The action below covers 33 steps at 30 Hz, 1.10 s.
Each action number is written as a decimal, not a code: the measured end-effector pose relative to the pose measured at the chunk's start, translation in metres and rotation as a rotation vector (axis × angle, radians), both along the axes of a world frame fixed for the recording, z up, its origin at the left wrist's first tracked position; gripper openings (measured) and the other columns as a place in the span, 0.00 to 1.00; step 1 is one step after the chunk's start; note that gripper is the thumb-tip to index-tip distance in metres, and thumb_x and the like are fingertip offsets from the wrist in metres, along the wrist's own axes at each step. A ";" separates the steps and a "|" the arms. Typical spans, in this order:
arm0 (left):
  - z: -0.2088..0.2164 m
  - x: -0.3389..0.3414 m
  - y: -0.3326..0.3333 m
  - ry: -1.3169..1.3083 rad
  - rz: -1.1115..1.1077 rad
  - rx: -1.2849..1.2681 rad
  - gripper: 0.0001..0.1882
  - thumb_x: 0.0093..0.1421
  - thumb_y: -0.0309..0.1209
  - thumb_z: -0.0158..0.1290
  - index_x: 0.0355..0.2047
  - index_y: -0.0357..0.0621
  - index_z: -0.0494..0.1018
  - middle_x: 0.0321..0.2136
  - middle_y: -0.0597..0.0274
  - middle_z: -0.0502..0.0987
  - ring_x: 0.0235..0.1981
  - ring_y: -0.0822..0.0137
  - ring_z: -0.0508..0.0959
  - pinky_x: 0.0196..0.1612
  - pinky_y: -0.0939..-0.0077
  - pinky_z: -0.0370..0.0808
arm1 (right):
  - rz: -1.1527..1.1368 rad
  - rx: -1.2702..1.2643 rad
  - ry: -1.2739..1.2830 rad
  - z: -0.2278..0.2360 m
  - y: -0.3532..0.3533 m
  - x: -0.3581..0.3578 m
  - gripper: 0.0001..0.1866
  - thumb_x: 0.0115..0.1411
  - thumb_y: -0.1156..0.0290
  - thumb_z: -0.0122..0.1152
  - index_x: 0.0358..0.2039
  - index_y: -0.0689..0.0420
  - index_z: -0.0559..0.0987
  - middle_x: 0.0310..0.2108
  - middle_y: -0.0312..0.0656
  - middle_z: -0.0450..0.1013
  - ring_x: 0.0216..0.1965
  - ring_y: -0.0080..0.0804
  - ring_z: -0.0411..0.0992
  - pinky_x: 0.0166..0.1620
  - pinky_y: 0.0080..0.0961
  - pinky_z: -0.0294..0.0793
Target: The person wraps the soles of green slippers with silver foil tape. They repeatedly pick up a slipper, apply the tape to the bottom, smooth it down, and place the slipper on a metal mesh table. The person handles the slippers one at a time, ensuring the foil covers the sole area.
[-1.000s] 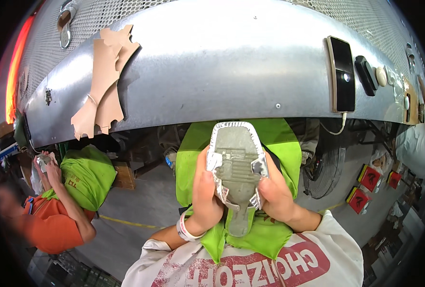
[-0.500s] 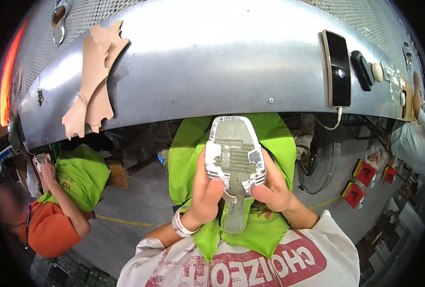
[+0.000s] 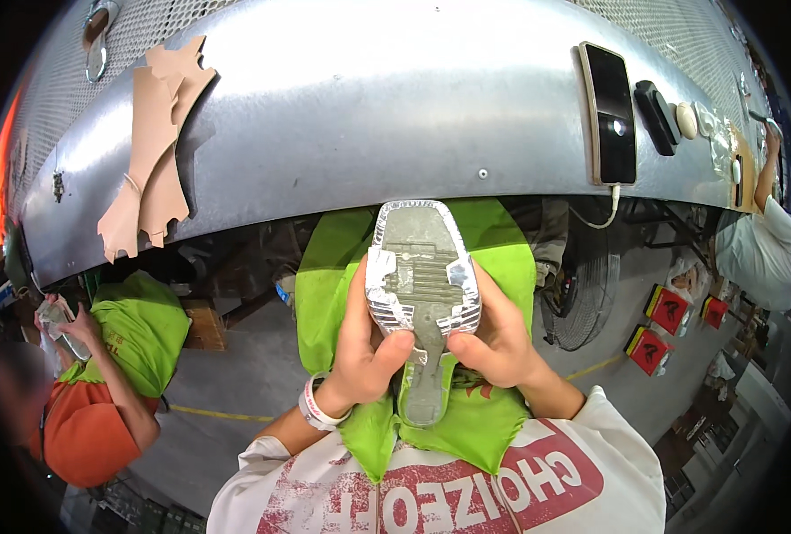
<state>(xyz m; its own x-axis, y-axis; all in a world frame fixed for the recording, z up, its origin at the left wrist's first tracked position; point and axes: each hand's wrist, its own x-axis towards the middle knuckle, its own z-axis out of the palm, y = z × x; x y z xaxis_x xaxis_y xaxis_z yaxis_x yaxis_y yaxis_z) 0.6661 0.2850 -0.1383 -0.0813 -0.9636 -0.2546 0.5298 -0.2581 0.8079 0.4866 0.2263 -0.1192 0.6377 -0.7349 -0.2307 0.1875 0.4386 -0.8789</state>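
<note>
Between my two hands a shoe last (image 3: 424, 307) is held sole side up, its squared toe pointing to the bench and its narrow heel toward my body. Shiny silver material wraps its toe rim and folds over both sides of the grey, ridged underside. My left hand (image 3: 366, 347) grips its left side, thumb pressing by the silver flap at the waist. On the opposite side my right hand (image 3: 493, 334) has its thumb on the matching flap. The fingers of both hands curl beneath, partly hidden. A green apron (image 3: 328, 294) lies on my lap below.
Ahead is a metal bench (image 3: 369, 116) with tan cut pieces (image 3: 150, 151) at left. A phone (image 3: 611, 116) with a white cable, a black object (image 3: 657, 117) and a pale oval piece (image 3: 685, 120) lie right. At left a co-worker (image 3: 101, 392) handles something; a floor fan (image 3: 582, 294) stands under the bench.
The view has shifted slightly, so the bench things appear further left. Both hands keep their hold on the shoe last, which sits a little higher in the picture. The co-worker's hands have moved.
</note>
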 end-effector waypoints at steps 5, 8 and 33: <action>0.000 0.003 -0.003 0.013 -0.049 -0.023 0.47 0.58 0.29 0.54 0.68 0.29 0.36 0.63 0.49 0.55 0.63 0.61 0.60 0.65 0.65 0.56 | 0.036 0.024 0.009 0.003 -0.004 -0.006 0.46 0.57 0.72 0.61 0.67 0.73 0.45 0.66 0.52 0.52 0.67 0.37 0.52 0.67 0.32 0.49; -0.002 0.002 0.000 -0.003 -0.027 -0.022 0.47 0.57 0.29 0.55 0.68 0.30 0.36 0.63 0.49 0.55 0.63 0.61 0.60 0.65 0.65 0.57 | 0.057 -0.155 0.128 0.001 -0.003 -0.006 0.48 0.56 0.71 0.65 0.67 0.75 0.46 0.65 0.55 0.56 0.66 0.40 0.55 0.67 0.32 0.51; -0.008 0.019 -0.006 0.130 -0.255 -0.041 0.61 0.46 0.33 0.70 0.69 0.33 0.39 0.64 0.52 0.55 0.66 0.62 0.57 0.66 0.65 0.55 | -0.113 0.031 0.113 0.018 -0.007 -0.002 0.34 0.58 0.70 0.61 0.61 0.69 0.59 0.56 0.49 0.65 0.59 0.34 0.62 0.63 0.33 0.55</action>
